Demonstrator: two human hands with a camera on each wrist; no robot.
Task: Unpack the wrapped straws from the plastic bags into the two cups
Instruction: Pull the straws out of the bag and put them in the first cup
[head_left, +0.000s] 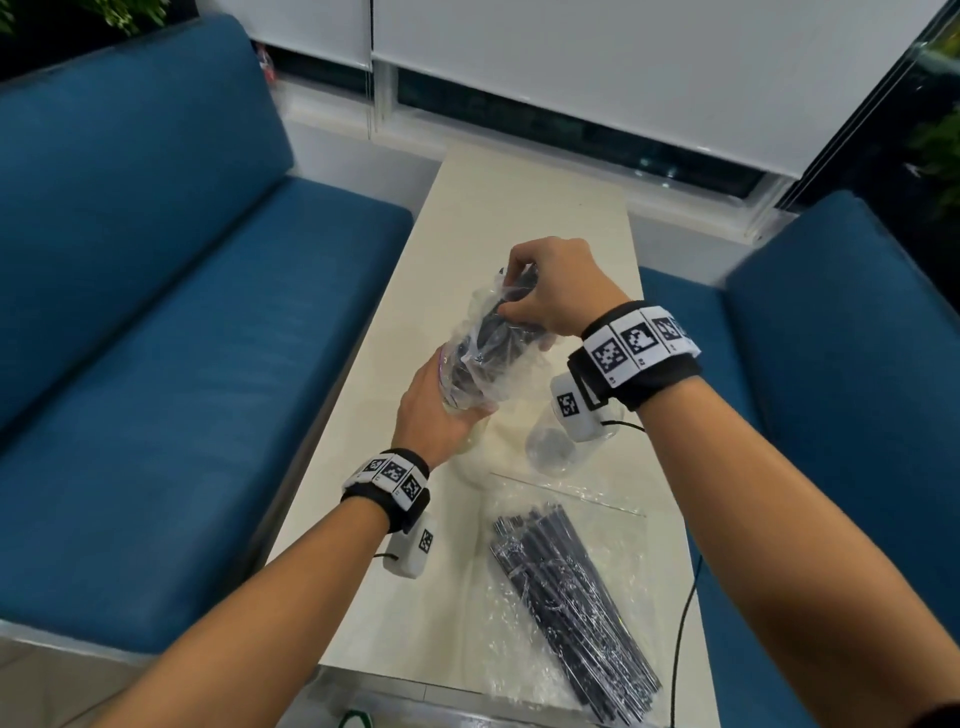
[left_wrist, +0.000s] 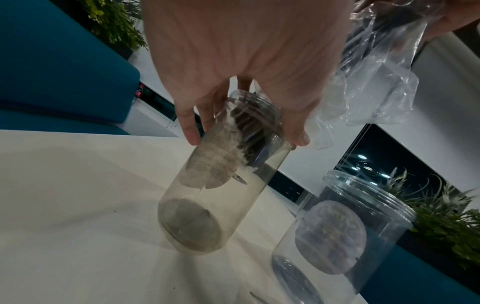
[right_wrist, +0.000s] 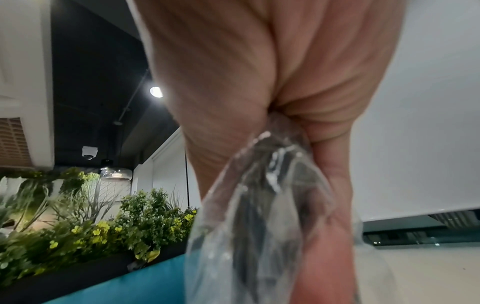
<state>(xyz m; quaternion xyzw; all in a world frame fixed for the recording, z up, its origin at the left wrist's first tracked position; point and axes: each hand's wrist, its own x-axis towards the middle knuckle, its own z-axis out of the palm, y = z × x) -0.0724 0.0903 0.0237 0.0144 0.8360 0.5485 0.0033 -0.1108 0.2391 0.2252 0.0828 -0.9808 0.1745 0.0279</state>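
My left hand (head_left: 434, 415) curls round the neck of a clear, ribbed plastic cup (left_wrist: 207, 195), tilted on the cream bench (head_left: 519, 208). My right hand (head_left: 556, 291) clutches a crinkled transparent bag (head_left: 483, 338) of thin black straws (head_left: 498, 332) over its mouth. The second cup (left_wrist: 345, 236) stands beside, bearing a blurred round label I can't read. Another bag of straws (head_left: 571, 597) lies flat nearer me.

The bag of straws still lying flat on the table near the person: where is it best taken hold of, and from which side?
Probably the far end of the bag of straws, by the strip edge beside the empty cup, reached from above. The bag lies flat, so the dark straws inside run lengthwise toward the near table edge; lifting that end should hang them downward, ready to tip.
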